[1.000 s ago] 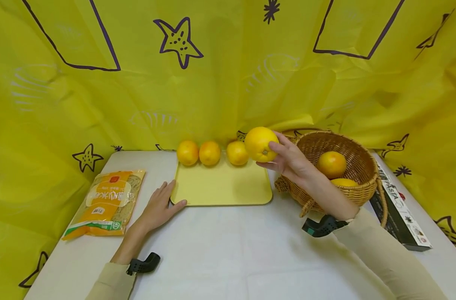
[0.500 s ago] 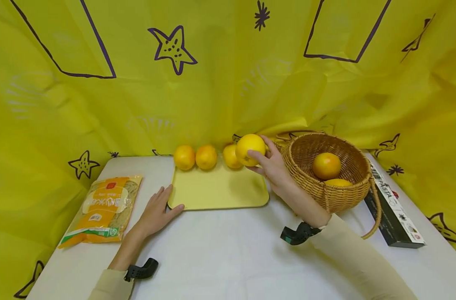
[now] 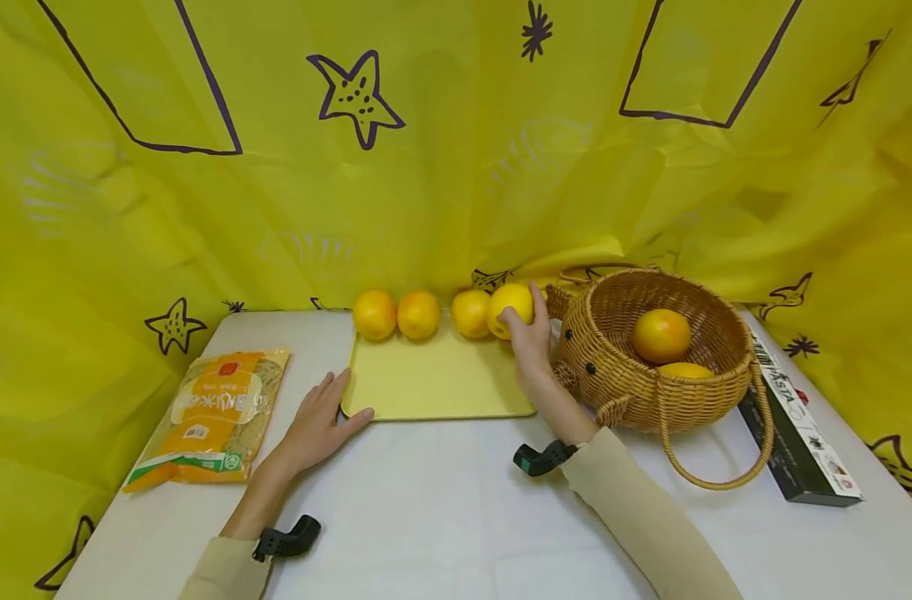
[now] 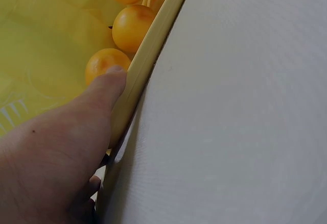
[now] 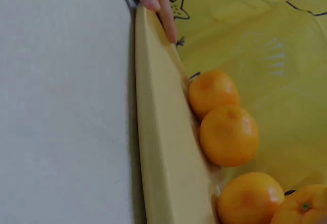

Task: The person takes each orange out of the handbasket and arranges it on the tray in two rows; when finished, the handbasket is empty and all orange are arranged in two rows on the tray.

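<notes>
In the head view my right hand [image 3: 533, 343] holds an orange [image 3: 509, 307] at the back right corner of a pale yellow tray [image 3: 441, 383]. Thumb and fingers grip it from either side. Further left along the tray's back edge sit more oranges: one [image 3: 470, 313] right beside the held one, then a pair [image 3: 418, 315] close together. The left hand [image 3: 317, 423] lies at the tray's front left corner, fingers stretched along the side and thumb at the front rim. The right wrist view shows the held orange [image 5: 300, 206] at its lower edge, next to another [image 5: 250, 198].
A wicker basket [image 3: 628, 404] with an orange [image 3: 662, 335] and another yellow fruit [image 3: 687, 370] inside stands on the right. Behind it lies a black and white pasta box [image 3: 801, 433]. An orange noodle bag [image 3: 208, 417] lies on the left. A yellow curtain [image 3: 441, 167] hangs behind the table.
My right hand has carried the orange from near the basket, down and slightly left, to the tray's back right corner. The left hand stays at the tray's corner.
</notes>
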The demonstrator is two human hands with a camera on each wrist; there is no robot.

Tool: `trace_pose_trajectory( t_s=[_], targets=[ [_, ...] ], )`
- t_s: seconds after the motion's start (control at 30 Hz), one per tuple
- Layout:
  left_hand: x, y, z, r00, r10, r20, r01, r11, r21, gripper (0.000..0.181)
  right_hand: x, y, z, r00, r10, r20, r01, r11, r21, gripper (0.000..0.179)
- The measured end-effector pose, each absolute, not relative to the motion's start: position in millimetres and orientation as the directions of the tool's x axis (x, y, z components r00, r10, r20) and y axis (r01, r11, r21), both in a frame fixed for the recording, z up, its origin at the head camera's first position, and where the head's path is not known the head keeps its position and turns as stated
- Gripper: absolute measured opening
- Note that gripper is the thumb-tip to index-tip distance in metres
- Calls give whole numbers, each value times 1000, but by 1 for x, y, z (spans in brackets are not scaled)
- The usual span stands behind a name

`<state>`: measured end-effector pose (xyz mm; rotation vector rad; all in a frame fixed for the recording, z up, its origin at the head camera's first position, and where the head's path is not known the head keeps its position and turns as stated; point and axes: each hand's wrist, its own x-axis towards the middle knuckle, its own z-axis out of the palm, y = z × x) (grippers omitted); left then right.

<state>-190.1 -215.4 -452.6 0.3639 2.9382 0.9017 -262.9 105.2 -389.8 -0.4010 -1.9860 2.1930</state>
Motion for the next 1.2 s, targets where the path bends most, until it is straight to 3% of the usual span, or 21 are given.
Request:
trace_pose_trajectory(
  t_s=[0.17, 0.4, 0.77, 1.2],
  targets=[
    [-191, -215, -451, -970, 240, 25, 213, 804, 555, 89, -279, 106, -396, -940, 334, -64, 55, -35, -998, 82],
    [-191, -214, -450, -970, 242, 22, 213, 803, 556, 88, -296, 107, -407, -966, 251, -67, 109, 156, -982, 83],
    [-193, -214, -452, -968, 248, 26, 221, 806, 550, 89, -308, 110, -416, -975, 208, -72, 130, 277, -952, 81],
    [-192, -214, -452, -970, 241, 18, 210, 805, 555, 89, -309, 108, -419, -964, 266, -32, 148, 430, -890, 88]
  ],
)
